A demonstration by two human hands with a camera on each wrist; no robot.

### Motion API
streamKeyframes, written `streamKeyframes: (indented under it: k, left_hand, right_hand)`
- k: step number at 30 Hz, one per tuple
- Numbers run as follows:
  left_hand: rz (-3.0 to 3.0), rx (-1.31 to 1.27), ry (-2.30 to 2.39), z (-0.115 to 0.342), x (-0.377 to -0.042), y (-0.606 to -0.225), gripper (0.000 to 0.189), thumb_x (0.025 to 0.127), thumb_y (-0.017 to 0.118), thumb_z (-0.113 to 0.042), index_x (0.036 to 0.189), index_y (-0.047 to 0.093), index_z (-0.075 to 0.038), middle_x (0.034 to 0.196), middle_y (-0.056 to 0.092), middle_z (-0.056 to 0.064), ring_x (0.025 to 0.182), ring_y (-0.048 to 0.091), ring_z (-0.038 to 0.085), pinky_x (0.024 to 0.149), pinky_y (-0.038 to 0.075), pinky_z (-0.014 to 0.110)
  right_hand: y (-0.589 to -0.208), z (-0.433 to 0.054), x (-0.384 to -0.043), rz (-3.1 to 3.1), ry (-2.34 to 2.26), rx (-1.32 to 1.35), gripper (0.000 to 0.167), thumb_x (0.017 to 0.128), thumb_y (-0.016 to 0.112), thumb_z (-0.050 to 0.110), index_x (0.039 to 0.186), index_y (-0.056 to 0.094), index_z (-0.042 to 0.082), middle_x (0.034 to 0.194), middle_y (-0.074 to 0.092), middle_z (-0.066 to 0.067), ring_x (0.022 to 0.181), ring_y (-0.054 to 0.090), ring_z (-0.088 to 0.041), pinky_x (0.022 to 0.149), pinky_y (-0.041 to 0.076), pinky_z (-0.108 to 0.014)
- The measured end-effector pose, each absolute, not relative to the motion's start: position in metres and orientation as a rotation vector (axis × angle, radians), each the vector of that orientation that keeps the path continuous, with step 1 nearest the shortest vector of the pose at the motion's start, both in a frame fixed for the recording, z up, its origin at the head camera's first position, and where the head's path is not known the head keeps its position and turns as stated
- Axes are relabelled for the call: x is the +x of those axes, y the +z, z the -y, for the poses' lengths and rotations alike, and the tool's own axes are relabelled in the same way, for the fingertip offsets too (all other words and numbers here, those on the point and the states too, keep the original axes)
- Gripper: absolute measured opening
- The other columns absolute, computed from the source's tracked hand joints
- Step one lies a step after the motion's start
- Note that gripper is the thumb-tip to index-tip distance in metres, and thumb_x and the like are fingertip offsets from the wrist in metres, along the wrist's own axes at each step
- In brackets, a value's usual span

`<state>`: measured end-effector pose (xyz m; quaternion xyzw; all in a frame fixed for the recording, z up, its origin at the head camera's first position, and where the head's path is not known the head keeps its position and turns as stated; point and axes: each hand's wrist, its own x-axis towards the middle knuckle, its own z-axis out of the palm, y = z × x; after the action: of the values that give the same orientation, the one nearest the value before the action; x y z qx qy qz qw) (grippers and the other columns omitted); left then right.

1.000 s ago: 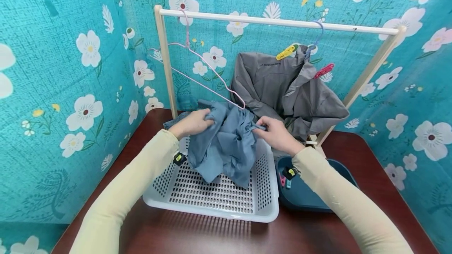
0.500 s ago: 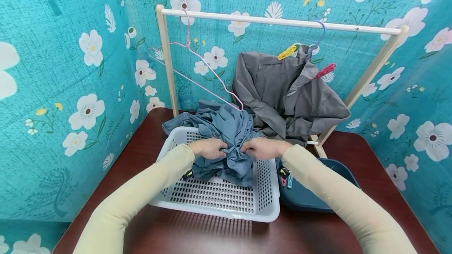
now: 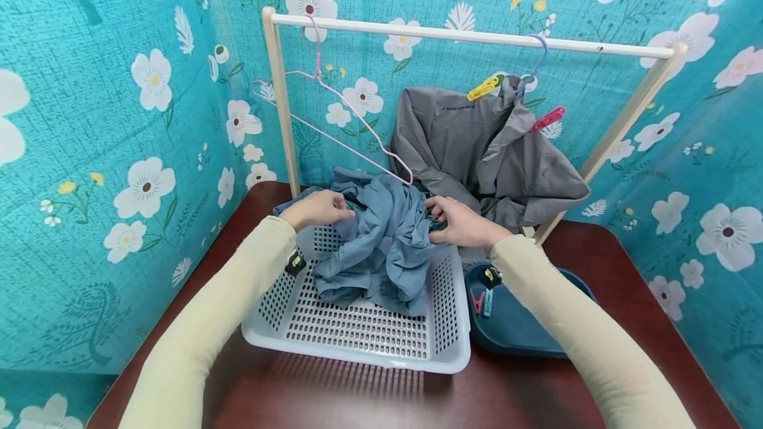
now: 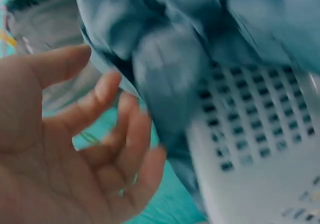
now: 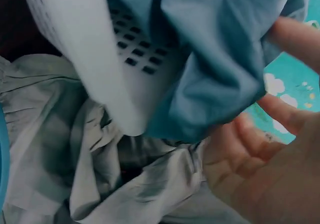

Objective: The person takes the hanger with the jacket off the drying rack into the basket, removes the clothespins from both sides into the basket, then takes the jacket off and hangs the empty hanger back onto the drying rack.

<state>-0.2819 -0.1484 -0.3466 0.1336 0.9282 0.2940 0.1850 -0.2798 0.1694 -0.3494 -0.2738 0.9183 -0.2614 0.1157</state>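
Note:
A crumpled blue-grey garment (image 3: pixel 381 243) lies bunched in a white perforated laundry basket (image 3: pixel 352 355), part of it hanging over the back rim. My left hand (image 3: pixel 322 209) hovers at the garment's left side. In the left wrist view, that hand (image 4: pixel 75 149) has loosely bent fingers and nothing between them, with the cloth (image 4: pixel 170 69) just beyond the fingertips. On the other side, my right hand (image 3: pixel 461 222) is at the garment's right edge. The right wrist view shows this hand's (image 5: pixel 265 159) thumb and fingers spread around a fold of cloth (image 5: pixel 215 84) without closing on it.
A pink hanger (image 3: pixel 363 114) hangs from the rack's white bar (image 3: pixel 405 31), its lower corner over the garment. To the right, a grey garment (image 3: pixel 453 131) hangs with a yellow clip (image 3: pixel 484 88) and a red clip (image 3: pixel 547 119). A dark blue tray (image 3: pixel 524 323) holds small clips.
Both hands went down into the middle of the garment, gathering it, then moved apart and back to its two sides. Its front part now lies bunched in the basket.

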Motion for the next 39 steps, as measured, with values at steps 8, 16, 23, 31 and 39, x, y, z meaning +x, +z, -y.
streamKeyframes:
  k: [8, 16, 23, 31, 39]
  left_hand:
    - [-2.517, 0.18, 0.852, 0.155, -0.303, -0.365, 0.097, 0.087, 0.066, -0.044, 0.153, 0.003, -0.01, 0.156, 0.004, 0.019, 0.14, 0.011, 0.039, 0.106, 0.024, 0.054]
    - [-2.459, 0.287, 0.91, 0.138, -0.318, -0.379, 0.099, 0.086, 0.071, -0.025, 0.153, -0.001, -0.017, 0.157, 0.007, 0.015, 0.141, 0.015, 0.033, 0.106, 0.027, 0.048]
    - [-2.594, 0.516, 0.799, 0.118, -0.324, -0.381, 0.071, 0.087, 0.069, -0.012, 0.148, 0.033, -0.016, 0.151, 0.029, 0.013, 0.136, 0.03, 0.029, 0.103, 0.033, 0.042]
    - [-2.834, 0.611, 0.781, 0.115, -0.324, -0.383, 0.014, 0.09, 0.066, -0.014, 0.103, 0.068, -0.009, 0.113, 0.061, 0.009, 0.087, 0.055, 0.021, 0.078, 0.044, 0.034]
    - [-2.755, 0.429, 1.226, 0.129, -0.316, -0.371, 0.02, 0.098, 0.052, -0.01, 0.116, 0.06, -0.01, 0.12, 0.057, 0.01, 0.053, 0.036, 0.016, 0.059, 0.036, 0.032]
  right_hand:
    - [-0.362, -0.166, -0.296, -2.625, -0.625, -0.696, 0.099, 0.082, 0.072, 0.033, 0.154, 0.006, 0.019, 0.148, 0.015, -0.026, 0.13, 0.03, -0.04, 0.098, 0.033, -0.054]
    - [-0.371, -0.155, -0.31, -2.625, -0.628, -0.713, 0.094, 0.08, 0.075, 0.026, 0.153, 0.016, 0.019, 0.149, 0.016, -0.026, 0.131, 0.031, -0.04, 0.099, 0.034, -0.052]
    - [-0.376, -0.149, -0.319, -2.736, -0.613, -0.812, 0.061, 0.078, 0.078, 0.019, 0.133, 0.053, 0.011, 0.129, 0.046, -0.02, 0.112, 0.048, -0.034, 0.093, 0.04, -0.046]
    - [-0.375, -0.147, -0.32, -2.894, -0.675, -0.848, 0.029, 0.077, 0.077, 0.01, 0.104, 0.071, 0.005, 0.104, 0.065, -0.011, 0.095, 0.059, -0.026, 0.082, 0.048, -0.04]
    - [-0.368, -0.15, -0.308, -3.089, -0.805, -0.858, 0.006, 0.078, 0.075, 0.007, 0.083, 0.074, 0.004, 0.089, 0.066, -0.009, 0.08, 0.06, -0.023, 0.074, 0.049, -0.039]
